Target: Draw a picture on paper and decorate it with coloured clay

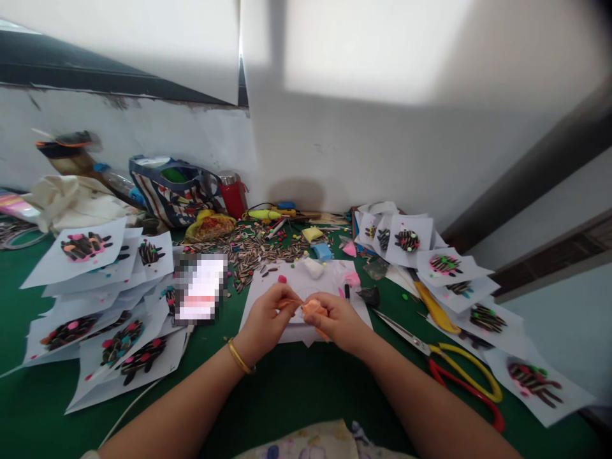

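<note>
A soft orange lump of modelling clay [314, 308] is gripped in my right hand [345, 320], with the fingers wrapped round it. The fingertips of my left hand [268, 319] are pinched together right at the clay's left edge; what lies between them is too small to make out. Both hands are above a white paper sheet [258, 299] on the green table. A pink ball [282, 279] lies on the paper just beyond my left hand. Past the hands are a white clay lump [314, 268], a blue clay packet [322, 252] and a yellow one [312, 234].
Sunflower seeds [261, 248] are spread behind the paper. Papers with seed pictures [95, 357] are stacked left, and more papers [485, 319] lie right. Scissors [425, 347] and a yellow-handled cutter [435, 309] lie right. A phone [203, 287], bag [176, 191] and red flask [233, 194] stand left.
</note>
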A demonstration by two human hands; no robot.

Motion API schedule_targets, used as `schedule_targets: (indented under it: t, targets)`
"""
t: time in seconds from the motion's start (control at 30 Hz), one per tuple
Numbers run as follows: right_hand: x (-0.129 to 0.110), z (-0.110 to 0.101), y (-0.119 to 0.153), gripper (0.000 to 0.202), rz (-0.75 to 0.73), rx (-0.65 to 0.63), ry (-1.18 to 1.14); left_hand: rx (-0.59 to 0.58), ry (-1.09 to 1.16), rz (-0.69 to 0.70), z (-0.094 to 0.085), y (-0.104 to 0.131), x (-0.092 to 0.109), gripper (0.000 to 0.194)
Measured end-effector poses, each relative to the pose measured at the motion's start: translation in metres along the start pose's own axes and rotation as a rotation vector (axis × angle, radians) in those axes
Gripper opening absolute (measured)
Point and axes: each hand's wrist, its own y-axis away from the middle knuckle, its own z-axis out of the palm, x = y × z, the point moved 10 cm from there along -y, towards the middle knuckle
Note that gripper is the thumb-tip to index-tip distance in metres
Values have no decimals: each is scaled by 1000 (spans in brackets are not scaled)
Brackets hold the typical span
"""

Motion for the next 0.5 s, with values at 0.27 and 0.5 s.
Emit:
schedule_targets:
  t: [0.27,0.5]
  targets:
    - [-1,-19,1,37,-15,93,-18,62,489,-225,-1,-3,-24,25]
    - [-17,-93,3,36,-169,393,528,3,840,-465,17,5,-30,36]
